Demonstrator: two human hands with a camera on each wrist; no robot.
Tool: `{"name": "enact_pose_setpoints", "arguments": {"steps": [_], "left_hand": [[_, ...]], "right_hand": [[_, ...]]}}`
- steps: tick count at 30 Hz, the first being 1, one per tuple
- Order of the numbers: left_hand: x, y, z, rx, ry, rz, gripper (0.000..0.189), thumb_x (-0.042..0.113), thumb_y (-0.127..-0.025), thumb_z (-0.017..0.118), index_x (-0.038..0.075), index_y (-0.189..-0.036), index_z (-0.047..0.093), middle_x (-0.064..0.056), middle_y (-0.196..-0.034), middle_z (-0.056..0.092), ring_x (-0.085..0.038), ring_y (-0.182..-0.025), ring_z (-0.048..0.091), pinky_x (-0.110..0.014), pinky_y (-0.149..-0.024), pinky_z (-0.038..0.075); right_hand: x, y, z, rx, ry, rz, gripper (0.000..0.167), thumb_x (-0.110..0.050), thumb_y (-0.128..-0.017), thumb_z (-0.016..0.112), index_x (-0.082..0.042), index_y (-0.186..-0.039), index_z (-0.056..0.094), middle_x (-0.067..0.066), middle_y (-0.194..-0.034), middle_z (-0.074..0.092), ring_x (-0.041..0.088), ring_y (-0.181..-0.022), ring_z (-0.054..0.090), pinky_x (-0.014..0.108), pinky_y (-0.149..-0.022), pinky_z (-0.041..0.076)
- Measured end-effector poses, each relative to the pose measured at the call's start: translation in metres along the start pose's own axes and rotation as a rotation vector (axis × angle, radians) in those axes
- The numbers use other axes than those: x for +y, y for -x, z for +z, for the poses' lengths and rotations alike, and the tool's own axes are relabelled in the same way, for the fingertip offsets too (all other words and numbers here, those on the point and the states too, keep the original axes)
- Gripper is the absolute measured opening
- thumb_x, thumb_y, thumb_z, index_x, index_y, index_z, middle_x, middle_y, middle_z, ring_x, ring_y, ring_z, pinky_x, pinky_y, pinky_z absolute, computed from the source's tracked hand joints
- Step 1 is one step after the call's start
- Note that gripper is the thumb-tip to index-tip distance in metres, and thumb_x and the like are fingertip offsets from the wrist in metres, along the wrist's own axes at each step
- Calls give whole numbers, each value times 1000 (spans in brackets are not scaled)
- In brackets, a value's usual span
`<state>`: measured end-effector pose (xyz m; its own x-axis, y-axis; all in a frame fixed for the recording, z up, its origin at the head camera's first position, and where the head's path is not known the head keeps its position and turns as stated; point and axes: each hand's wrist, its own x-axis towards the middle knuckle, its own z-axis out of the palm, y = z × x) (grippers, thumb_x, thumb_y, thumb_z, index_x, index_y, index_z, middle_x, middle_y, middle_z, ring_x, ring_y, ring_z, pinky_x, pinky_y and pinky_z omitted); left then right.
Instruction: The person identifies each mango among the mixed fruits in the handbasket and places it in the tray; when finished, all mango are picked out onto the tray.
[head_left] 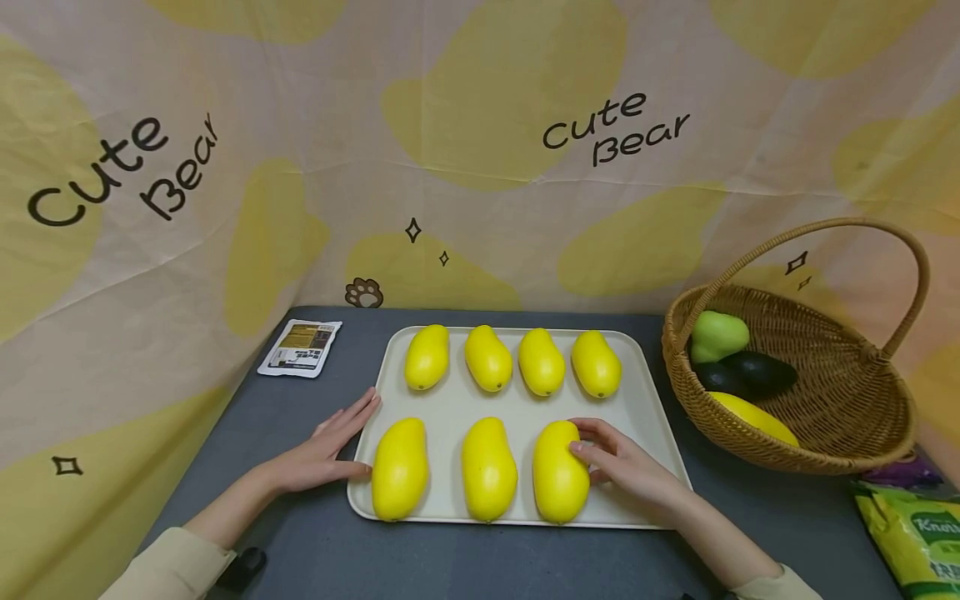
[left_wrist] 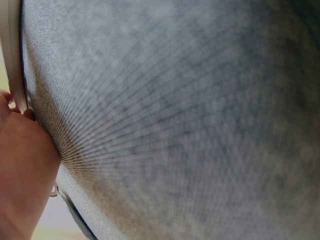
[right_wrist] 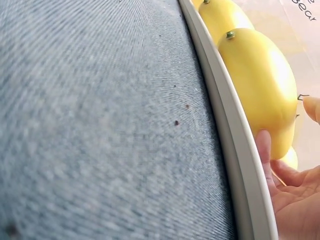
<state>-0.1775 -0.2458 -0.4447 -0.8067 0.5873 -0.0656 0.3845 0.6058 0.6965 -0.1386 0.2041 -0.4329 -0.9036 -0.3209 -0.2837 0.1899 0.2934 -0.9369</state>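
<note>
A row of several yellow mangoes (head_left: 488, 358) lies at the back of a cream rectangular tray (head_left: 450, 408), and 3 more lie along its front. At the front right mango (head_left: 560, 475) is my right hand (head_left: 626, 467), its fingers touching the right side. The right wrist view has the thumb (right_wrist: 312, 108) slightly apart from that mango and the little finger against its lower end. My left hand (head_left: 322, 454) rests with spread fingers at the tray's left rim, near the front left mango (head_left: 400, 469). Its fingertips are mostly hidden in the left wrist view.
A tall-handled wicker basket (head_left: 840, 400) at the right holds a light green vegetable (head_left: 718, 336), dark oval produce (head_left: 761, 374) and a yellow piece (head_left: 753, 419). A green-yellow bag (head_left: 911, 537) lies at the lower right. A white packet (head_left: 300, 348) is at the back left.
</note>
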Motion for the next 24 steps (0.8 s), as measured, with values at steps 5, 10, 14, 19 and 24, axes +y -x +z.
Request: {"name": "enact_pose_setpoints", "arguments": {"steps": [5, 10, 14, 19, 24], "left_hand": [[0, 0, 0, -2, 3, -5, 92, 39, -87, 65, 5, -156, 16, -14, -163, 4, -43, -145, 7, -65, -108, -1], [-1, 0, 0, -5, 1, -22, 93, 39, -86, 65, 6, -156, 14, -13, -163, 3, -42, -145, 7, -64, -109, -1], [-1, 0, 0, -3, 0, -28, 93, 39, -86, 66, 7, -157, 14, -11, -163, 3, -40, -145, 7, -62, -110, -1], [0, 0, 0, 0, -3, -16, 93, 39, -86, 66, 7, -157, 15, -12, -163, 4, -42, -145, 7, -63, -109, -1], [2, 0, 0, 2, 1, -4, 91, 38, -86, 65, 5, -156, 16, -14, -163, 5, -43, -144, 7, -65, -108, -1]], "right_hand": [[-1, 3, -2, -8, -26, 0, 61, -36, -99, 56, 0, -145, 35, 21, -139, 44, 27, -109, 52, 35, -83, 51], [1, 4, -3, 6, -22, 2, 61, -35, -99, 56, 0, -145, 35, 21, -140, 44, 27, -109, 52, 34, -82, 52], [2, 3, -3, 16, -11, -11, 60, -33, -98, 58, 0, -144, 36, 21, -139, 45, 27, -108, 53, 34, -80, 53], [1, 3, -3, 19, 2, -17, 59, -33, -98, 58, 1, -143, 38, 21, -137, 46, 28, -107, 53, 34, -79, 53], [2, 4, -4, 27, 3, -16, 59, -34, -99, 57, 0, -143, 37, 21, -136, 46, 27, -105, 53, 34, -80, 53]]}}
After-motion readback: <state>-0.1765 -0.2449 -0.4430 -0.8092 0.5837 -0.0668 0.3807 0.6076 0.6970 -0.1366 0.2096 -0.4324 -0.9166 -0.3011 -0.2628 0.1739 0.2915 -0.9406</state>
